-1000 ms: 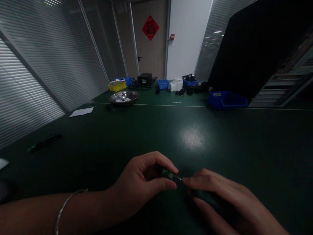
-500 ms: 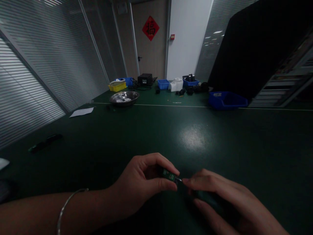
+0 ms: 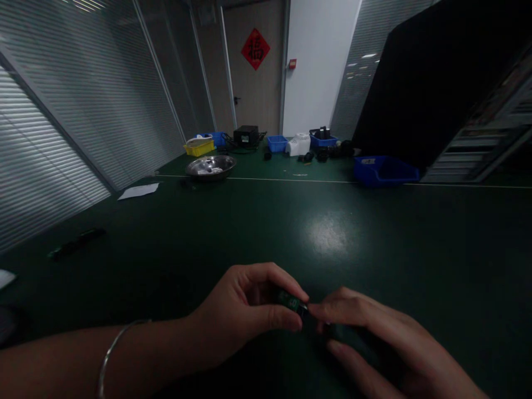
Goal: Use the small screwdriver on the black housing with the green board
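My left hand (image 3: 249, 310) is closed, pinching a small dark green piece (image 3: 290, 301) between thumb and fingertips. Pale markings show on its face, and its right end has a small shiny metal part; it looks like a little circuit board, but the dim light hides its exact kind. Coming in from the right, my right hand (image 3: 374, 327) touches that metal end with the index fingertip. Its thumb stands apart from the index finger, with a dark gap between them. A tiny glint shows under the right fingers, too small to name.
On the green table (image 3: 233, 221) lie a dark slim object (image 3: 77, 244) and a white sheet (image 3: 138, 191) at left. Farther back stand a steel bowl (image 3: 211, 167), a yellow bin (image 3: 199, 147), a black box (image 3: 246, 136), a white casing (image 3: 298, 145) and a blue bin (image 3: 385, 170).
The right index fingertip has come slightly closer to the left fingers, and less of the metal end shows. The green piece has turned a little within the left hand's pinch.
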### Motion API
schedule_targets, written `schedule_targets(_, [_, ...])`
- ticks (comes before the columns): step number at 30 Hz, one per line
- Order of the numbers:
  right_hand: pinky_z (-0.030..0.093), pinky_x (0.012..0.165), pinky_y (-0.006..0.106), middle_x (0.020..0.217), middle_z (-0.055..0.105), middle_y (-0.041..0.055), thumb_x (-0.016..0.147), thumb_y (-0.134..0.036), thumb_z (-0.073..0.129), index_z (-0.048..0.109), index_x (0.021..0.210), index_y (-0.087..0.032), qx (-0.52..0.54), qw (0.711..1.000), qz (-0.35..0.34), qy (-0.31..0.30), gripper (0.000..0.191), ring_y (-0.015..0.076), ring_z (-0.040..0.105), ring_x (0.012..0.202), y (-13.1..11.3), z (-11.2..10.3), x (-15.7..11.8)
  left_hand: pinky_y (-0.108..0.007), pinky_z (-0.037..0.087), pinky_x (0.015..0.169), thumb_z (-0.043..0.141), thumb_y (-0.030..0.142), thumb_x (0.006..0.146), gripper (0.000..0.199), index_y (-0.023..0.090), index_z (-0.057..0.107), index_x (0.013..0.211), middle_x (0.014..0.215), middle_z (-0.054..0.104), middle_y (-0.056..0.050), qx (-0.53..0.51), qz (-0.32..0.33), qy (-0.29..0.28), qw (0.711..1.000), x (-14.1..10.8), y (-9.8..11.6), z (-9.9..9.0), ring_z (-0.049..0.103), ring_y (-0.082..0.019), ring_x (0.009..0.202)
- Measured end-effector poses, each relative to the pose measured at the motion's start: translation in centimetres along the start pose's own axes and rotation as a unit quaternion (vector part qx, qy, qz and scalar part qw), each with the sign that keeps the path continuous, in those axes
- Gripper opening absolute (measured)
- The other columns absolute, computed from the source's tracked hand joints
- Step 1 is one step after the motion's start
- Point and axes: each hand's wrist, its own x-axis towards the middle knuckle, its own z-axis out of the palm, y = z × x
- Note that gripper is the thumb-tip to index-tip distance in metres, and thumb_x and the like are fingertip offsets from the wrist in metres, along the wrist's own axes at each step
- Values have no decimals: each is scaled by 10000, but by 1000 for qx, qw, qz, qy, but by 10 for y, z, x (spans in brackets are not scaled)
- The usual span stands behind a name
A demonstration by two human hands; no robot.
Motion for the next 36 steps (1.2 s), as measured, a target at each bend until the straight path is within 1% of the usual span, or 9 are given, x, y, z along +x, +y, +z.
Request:
schedule_targets(5, [605,730,157,1059,749,-39,822,-61,608,597,1181,-364,-17,1000,17,16,470,147,740,911,-3,0,-1,-176,507,531,796,139,735,176,180,727,891,738,657,17,10,-23,29,999,1,-3,-3,599,-75,573])
schedule_targets(8, [618,737,177,1097,746,-31,820,-88,621,591,1197,-369,-28,999,10,26,471,173,737,944,-3,-1,-1,-199,533,640,797,174,751,193,179,727,931,821,688,-3,19,-14,28,999,1,-2,-4,643,-88,663])
schedule_targets(12, [608,795,171,1128,735,-44,835,-73,611,558,1236,-403,-35,999,-17,31,521,158,730,975,0,-2,0,-258,532,809,670,257,879,121,164,745,900,1004,707,-48,10,12,12,1000,0,0,-2,697,-135,846])
schedule_targets(14, [618,769,176,1151,727,-26,837,-107,621,567,1234,-393,-50,998,-22,16,493,176,721,1003,1,-2,-1,-274,518,856,675,185,870,85,175,732,933,1014,711,-40,5,11,2,1000,-1,1,-1,705,-152,904])
schedule_targets(16, [625,754,185,1160,722,-9,855,-121,609,573,1238,-378,-64,997,-13,33,463,190,720,1012,2,-1,-1,-280,501,890,699,97,831,230,210,697,1031,1015,711,-17,3,-1,4,1000,-2,1,0,699,-149,943])
schedule_targets(19, [633,737,190,1165,718,-4,856,-128,615,576,1240,-380,-71,997,-14,38,461,198,722,1008,2,-1,-2,-283,479,910,711,36,791,354,236,671,1080,1007,705,4,28,-26,13,999,-4,-1,0,665,-147,1000])
schedule_targets(24, [632,728,180,1137,725,-27,844,-106,610,521,1269,-417,-60,997,-34,34,535,181,734,967,2,-4,-4,-294,466,898,704,38,788,285,212,701,1013,938,722,8,75,-26,8,997,-5,-1,2,656,-148,953])
schedule_targets(30, [623,753,179,1181,708,-31,860,-133,600,492,1299,-405,-84,996,-4,33,528,174,714,1009,8,-4,-6,-242,474,835,731,16,756,264,180,667,953,910,708,12,2,-10,19,1000,0,1,-1,653,-115,895])
schedule_targets(36, [607,720,134,1076,733,-58,853,-95,570,535,1241,-408,-81,996,-5,31,499,132,726,939,-2,0,-1,-293,458,918,765,94,775,256,196,633,968,973,730,-18,-33,-7,56,998,1,-5,-10,660,-145,971])
